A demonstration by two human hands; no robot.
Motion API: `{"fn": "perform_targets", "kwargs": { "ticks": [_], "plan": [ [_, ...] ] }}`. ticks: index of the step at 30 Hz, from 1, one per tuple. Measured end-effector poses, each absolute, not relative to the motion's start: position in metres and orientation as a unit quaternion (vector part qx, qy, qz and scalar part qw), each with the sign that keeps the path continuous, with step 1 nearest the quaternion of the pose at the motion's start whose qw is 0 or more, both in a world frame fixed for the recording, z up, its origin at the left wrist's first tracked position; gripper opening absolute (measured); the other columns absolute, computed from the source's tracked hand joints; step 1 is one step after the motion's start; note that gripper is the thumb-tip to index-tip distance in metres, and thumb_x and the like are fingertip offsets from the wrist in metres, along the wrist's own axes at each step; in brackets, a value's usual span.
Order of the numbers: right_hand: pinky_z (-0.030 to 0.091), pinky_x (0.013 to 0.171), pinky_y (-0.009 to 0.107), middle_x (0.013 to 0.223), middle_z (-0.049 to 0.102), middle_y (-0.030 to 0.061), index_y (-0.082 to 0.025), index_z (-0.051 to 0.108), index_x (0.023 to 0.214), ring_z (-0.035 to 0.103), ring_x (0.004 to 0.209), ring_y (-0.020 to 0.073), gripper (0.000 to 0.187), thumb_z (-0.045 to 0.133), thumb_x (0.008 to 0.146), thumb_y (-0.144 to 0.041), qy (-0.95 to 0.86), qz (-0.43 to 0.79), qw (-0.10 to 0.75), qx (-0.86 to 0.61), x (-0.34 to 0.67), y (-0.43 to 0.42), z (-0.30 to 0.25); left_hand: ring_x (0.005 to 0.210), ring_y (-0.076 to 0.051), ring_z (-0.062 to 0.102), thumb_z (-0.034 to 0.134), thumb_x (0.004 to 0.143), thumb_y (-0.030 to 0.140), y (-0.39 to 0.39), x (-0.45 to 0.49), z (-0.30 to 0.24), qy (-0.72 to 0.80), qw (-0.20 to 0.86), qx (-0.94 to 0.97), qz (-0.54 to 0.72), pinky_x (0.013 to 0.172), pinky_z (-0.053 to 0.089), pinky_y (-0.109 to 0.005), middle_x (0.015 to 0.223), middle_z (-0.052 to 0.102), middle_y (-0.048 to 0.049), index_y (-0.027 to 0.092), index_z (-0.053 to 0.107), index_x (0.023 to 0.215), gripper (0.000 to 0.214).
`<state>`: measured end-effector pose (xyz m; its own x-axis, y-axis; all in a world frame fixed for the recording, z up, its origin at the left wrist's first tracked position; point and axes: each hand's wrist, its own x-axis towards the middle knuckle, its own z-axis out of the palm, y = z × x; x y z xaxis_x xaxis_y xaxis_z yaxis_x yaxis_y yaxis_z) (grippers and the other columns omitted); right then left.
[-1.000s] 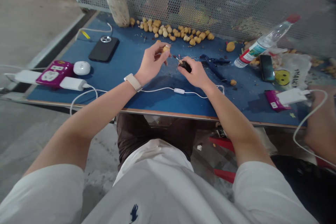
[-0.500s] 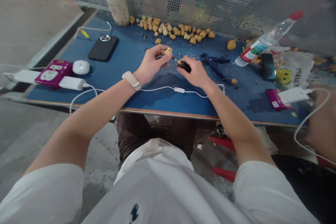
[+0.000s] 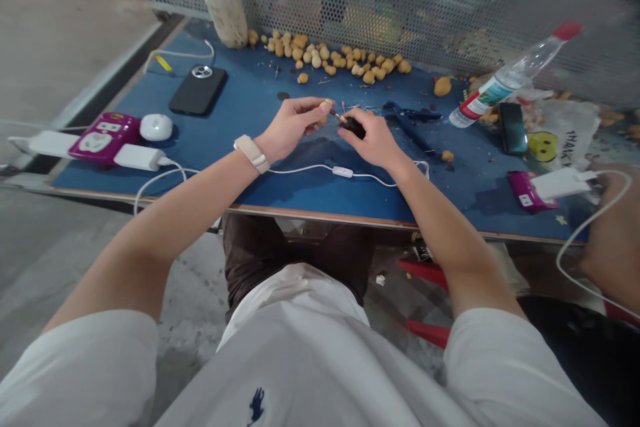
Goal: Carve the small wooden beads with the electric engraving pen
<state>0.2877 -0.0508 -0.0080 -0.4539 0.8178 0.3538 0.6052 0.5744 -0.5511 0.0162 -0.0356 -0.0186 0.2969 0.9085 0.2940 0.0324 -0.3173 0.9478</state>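
Pinched in the fingertips of my left hand (image 3: 293, 127) is a small yellowish round piece (image 3: 326, 104), partly covered by the fingers. My right hand (image 3: 376, 137) is closed around the black handle (image 3: 355, 127) of a thin-tipped hand tool. Its slim metal shaft points left at the piece; whether the tip touches it I cannot tell. Blue-handled pliers (image 3: 411, 125) lie just right of my right hand. Behind both hands, many similar tan and yellow round pieces (image 3: 316, 59) line the back of the table.
On the blue table (image 3: 280, 190) are a black phone (image 3: 197, 93), a purple power adapter (image 3: 105, 139), a white case (image 3: 156, 127) and a white cable with an inline switch (image 3: 343, 172). A tilted bottle (image 3: 490, 97) and another phone (image 3: 513, 128) are at right. Another person's arm (image 3: 614, 240) shows there.
My left fingers have turned and closed over the yellowish piece, so less of it shows. My right hand keeps its grip on the tool, almost unmoved.
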Motion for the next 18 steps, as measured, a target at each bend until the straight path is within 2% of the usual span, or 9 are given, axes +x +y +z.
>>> {"fn": "perform_targets", "kwargs": {
  "ticks": [4, 8, 18],
  "plan": [
    [0.067, 0.113, 0.063, 0.114, 0.089, 0.0096, -0.033, 0.081, 0.130, 0.082, 0.112, 0.0416, 0.062, 0.069, 0.119, -0.093, -0.837, 0.164, 0.317, -0.414, 0.2892, -0.0472, -0.0123, 0.084, -0.017, 0.078, 0.106, 0.111, 0.063, -0.0383, 0.0189, -0.0171, 0.363, 0.530, 0.585, 0.496, 0.073, 0.057, -0.031, 0.095, 0.084, -0.0048, 0.023, 0.095, 0.115, 0.041],
    [0.066, 0.117, 0.067, 0.121, 0.091, 0.0110, -0.032, 0.083, 0.135, 0.084, 0.119, 0.0438, 0.061, 0.067, 0.121, -0.090, -0.840, 0.154, 0.318, -0.413, 0.2907, -0.0438, -0.0157, 0.081, -0.013, 0.078, 0.111, 0.108, 0.052, -0.0372, 0.0199, -0.0173, 0.366, 0.545, 0.561, 0.504, 0.070, 0.056, -0.027, 0.096, 0.087, -0.0032, 0.024, 0.094, 0.112, 0.033],
    [0.069, 0.115, 0.067, 0.124, 0.092, 0.0124, -0.032, 0.084, 0.138, 0.085, 0.117, 0.0446, 0.062, 0.066, 0.122, -0.089, -0.843, 0.155, 0.306, -0.413, 0.2917, -0.0443, -0.0139, 0.080, -0.010, 0.080, 0.109, 0.112, 0.042, -0.0423, 0.0210, -0.0087, 0.381, 0.565, 0.534, 0.500, 0.069, 0.055, -0.023, 0.103, 0.092, -0.0044, 0.021, 0.093, 0.114, 0.026]
  ]
}}
